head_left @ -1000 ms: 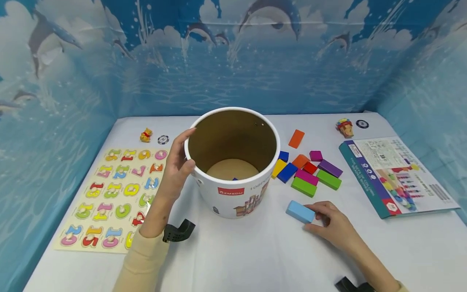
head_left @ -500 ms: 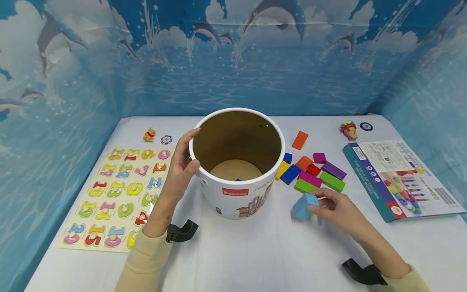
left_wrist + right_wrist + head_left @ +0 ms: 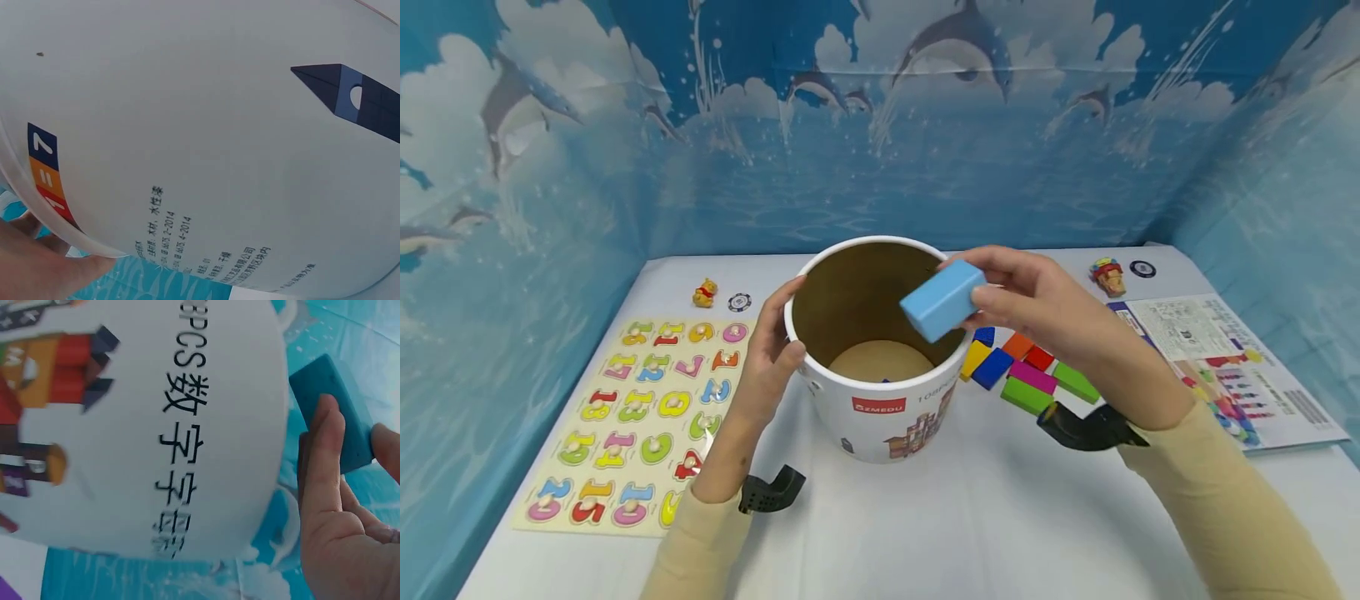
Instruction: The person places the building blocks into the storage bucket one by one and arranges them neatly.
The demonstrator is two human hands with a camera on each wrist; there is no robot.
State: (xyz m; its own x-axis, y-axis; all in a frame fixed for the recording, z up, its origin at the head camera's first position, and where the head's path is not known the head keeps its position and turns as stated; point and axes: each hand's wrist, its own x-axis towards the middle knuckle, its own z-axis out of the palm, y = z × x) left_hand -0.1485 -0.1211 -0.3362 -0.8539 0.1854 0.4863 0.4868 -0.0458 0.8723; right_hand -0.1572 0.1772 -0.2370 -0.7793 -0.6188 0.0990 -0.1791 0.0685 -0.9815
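A white printed bucket (image 3: 880, 417) stands upright mid-table, its mouth tilted toward the head view. My left hand (image 3: 767, 358) grips its left rim, thumb outside; in the left wrist view that hand (image 3: 44, 265) shows at the rim's lower left. A light blue block (image 3: 943, 300) is pinched between the thumb and fingers of my right hand (image 3: 1037, 304), over the right side of the bucket's mouth. The right wrist view shows the same block (image 3: 331, 412) beside the bucket wall (image 3: 231, 425). Inside, a speck of blue shows at the bucket's bottom, mostly hidden by the front rim.
Several coloured blocks (image 3: 1030, 377) lie right of the bucket, partly behind my right arm. A number puzzle board (image 3: 602, 400) is at left, a boxed toy set (image 3: 1247, 367) at right. Small figurines (image 3: 704, 293) and round chips (image 3: 1142, 269) sit toward the back.
My right hand has lifted the light blue block off the table and carried it up and left to the bucket's mouth. The left hand keeps its grip on the rim.
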